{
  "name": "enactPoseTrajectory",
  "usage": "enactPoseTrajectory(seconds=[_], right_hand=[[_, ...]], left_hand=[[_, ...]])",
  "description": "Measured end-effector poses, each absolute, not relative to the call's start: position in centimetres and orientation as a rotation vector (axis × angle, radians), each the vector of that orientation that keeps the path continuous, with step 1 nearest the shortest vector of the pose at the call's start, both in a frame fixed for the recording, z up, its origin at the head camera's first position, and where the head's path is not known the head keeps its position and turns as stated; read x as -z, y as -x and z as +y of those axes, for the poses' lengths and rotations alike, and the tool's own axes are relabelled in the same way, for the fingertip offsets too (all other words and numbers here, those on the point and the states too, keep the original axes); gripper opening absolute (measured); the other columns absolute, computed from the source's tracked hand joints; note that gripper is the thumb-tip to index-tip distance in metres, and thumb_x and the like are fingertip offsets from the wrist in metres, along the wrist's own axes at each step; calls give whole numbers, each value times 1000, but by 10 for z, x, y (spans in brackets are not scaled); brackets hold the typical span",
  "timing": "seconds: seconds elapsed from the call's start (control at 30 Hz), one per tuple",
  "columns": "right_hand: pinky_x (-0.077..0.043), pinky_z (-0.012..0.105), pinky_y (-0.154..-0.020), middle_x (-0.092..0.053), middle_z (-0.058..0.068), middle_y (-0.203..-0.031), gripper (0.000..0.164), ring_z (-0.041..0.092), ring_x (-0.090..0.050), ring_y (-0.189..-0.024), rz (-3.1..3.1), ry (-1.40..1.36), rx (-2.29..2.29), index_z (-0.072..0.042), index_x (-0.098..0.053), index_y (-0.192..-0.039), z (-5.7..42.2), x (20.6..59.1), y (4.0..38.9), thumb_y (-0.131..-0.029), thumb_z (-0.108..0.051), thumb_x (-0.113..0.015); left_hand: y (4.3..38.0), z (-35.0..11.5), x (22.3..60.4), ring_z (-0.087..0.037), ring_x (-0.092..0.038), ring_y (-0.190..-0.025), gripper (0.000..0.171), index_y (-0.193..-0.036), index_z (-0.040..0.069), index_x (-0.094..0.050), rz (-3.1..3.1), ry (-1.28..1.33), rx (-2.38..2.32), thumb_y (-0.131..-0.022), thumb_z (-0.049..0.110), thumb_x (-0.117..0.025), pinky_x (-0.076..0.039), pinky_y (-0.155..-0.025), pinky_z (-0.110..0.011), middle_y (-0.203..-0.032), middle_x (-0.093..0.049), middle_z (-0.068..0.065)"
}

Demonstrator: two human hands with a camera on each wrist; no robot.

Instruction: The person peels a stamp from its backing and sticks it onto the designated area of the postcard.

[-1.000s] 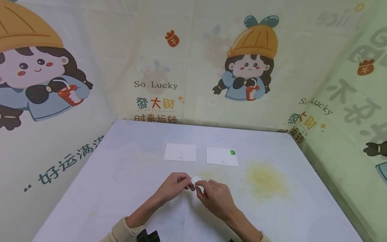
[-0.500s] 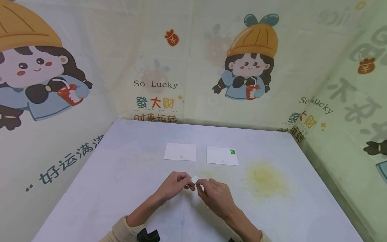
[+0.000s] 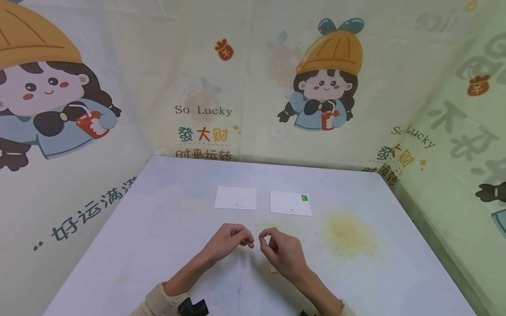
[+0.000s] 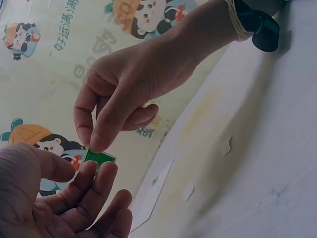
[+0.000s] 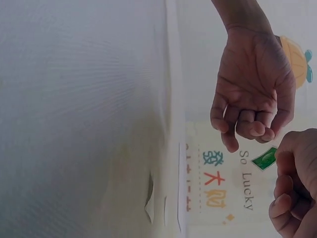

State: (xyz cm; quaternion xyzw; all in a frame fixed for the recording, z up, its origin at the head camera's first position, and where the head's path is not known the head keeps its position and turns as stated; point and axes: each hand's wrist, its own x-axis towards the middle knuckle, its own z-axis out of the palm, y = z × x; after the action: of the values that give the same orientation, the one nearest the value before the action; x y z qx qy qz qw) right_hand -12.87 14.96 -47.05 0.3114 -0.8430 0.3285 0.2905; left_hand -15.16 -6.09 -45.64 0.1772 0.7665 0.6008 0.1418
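My right hand (image 3: 285, 255) pinches a small green stamp with a pale border (image 5: 265, 158) between thumb and index finger. In the head view the stamp does not show. My left hand (image 3: 229, 240) is to the left of it, fingers loosely bent, a small gap from the right hand. In the left wrist view the left fingertips (image 4: 106, 173) overlap the lower part of the stamp (image 4: 100, 156). Beyond the hands lie two white cards; the left card (image 3: 235, 198) bears no stamp, and the right card (image 3: 290, 204) has a green stamp in its upper right corner.
Small torn scraps of pale paper (image 4: 227, 147) lie on the white table (image 3: 166, 245) beneath the hands. A yellowish stain (image 3: 349, 235) marks the cloth at right. Printed cloth walls (image 3: 253, 87) stand around the table's back and sides.
The two hands have drawn slightly apart; the left fingers have let go of the stamp, and the right hand keeps it. The white piece seen between them has gone from the head view.
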Motion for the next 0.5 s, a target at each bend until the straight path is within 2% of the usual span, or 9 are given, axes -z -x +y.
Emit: enactPoseTrajectory(seconds=[0.27, 0.37, 0.5], right_hand=[[-31, 14, -41, -45, -13, -59, 22, -8, -35, -49, -2335, -688, -1372, -16, -67, -98, 151, 468, 125, -88, 2, -75], [-30, 17, -42, -46, -11, -57, 18, -4, -36, -48, -2373, -590, -1531, -16, -69, -97, 151, 464, 125, -91, 0, -74], [-29, 18, -43, -48, -6, -55, 12, 1, -39, -46, -2420, -453, -1680, -15, -70, -96, 151, 460, 124, -92, -4, -74]], left_hand=[[150, -61, 455, -17, -68, -89, 26, -93, 3, -74, 2284, -477, -1740, -104, 20, -57, -53, -89, -41, -83, -75, -5], [150, -61, 455, -21, -68, -91, 26, -95, 2, -74, 2351, -474, -1709, -104, 21, -58, -51, -84, -41, -83, -75, -6], [150, -61, 458, -29, -68, -93, 24, -96, 5, -74, 2473, -475, -1676, -103, 22, -59, -47, -78, -37, -83, -74, -1]])
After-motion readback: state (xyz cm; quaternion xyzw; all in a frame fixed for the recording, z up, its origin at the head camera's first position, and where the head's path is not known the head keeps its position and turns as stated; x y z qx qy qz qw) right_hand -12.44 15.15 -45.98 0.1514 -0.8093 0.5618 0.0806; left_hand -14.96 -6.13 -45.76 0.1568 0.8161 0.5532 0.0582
